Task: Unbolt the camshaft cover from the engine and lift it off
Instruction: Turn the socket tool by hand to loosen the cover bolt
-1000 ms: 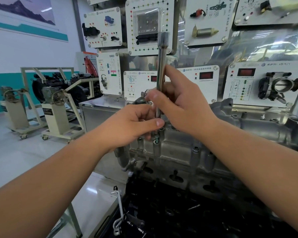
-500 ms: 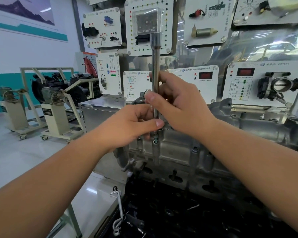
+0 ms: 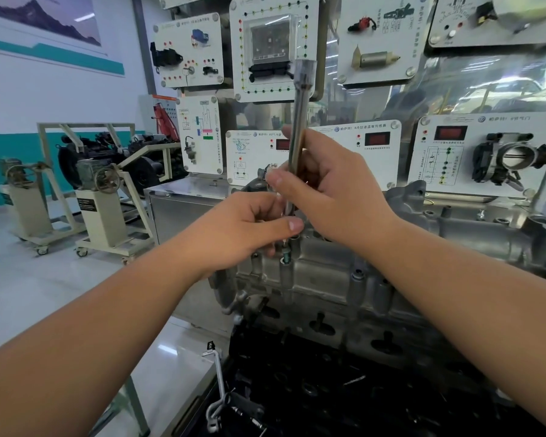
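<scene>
Spinning out a bolt point(image 3: 286, 255) at the cover's point(image 3: 328, 279) near left edge: the right hand point(image 3: 331, 187) pinches one long upright metal tool point(image 3: 298, 137) mid-shaft, the left hand point(image 3: 249, 228) curls round its lower end. The bolt looks raised, so next probably lift it clear. One cover, seated on the engine point(image 3: 344, 329); two more bolts visible along the near edge.

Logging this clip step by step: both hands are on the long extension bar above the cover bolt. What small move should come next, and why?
Probably keep twirling the extension bar with the right hand to finish spinning the bolt out. The bolt appears raised out of its boss on the camshaft cover, and the left hand pinches the bar's lower end, steadying it.
</scene>
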Action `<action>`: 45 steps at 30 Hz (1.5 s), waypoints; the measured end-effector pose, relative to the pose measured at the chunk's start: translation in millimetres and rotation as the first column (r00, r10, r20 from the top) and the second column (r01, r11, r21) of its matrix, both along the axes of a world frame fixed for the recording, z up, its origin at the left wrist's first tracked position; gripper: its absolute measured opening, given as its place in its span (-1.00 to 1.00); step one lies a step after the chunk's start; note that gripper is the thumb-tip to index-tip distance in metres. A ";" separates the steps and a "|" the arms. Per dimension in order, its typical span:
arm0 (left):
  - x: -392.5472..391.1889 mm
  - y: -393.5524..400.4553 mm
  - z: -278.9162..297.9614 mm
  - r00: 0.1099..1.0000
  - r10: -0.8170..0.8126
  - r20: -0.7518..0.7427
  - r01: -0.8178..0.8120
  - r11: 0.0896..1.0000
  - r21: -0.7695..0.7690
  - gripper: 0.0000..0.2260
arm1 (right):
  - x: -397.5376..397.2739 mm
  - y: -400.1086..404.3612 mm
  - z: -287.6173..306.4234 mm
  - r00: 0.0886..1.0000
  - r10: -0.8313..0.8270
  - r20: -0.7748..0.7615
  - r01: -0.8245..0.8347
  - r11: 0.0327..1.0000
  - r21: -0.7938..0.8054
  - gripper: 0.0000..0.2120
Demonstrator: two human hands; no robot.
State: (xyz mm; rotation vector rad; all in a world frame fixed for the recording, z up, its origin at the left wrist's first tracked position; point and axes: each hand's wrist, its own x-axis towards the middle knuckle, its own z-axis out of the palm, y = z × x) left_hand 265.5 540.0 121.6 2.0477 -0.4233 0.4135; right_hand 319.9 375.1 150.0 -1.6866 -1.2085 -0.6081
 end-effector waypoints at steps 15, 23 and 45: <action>1.9 2.0 0.0 0.999 0.041 0.024 -0.043 0.998 0.055 -0.43 | 0.8 -0.5 3.6 0.999 0.027 0.036 -0.028 0.999 0.024 -0.90; -2.5 6.9 -0.2 0.999 0.005 -0.040 -0.002 0.997 0.073 -0.57 | -0.7 1.2 -1.2 0.995 0.072 0.068 -0.072 0.997 0.003 -0.68; -3.7 -6.1 3.6 1.000 0.019 0.013 -0.019 0.999 0.027 -0.40 | 0.3 1.3 -1.0 1.000 0.022 0.006 -0.022 0.999 0.045 -0.70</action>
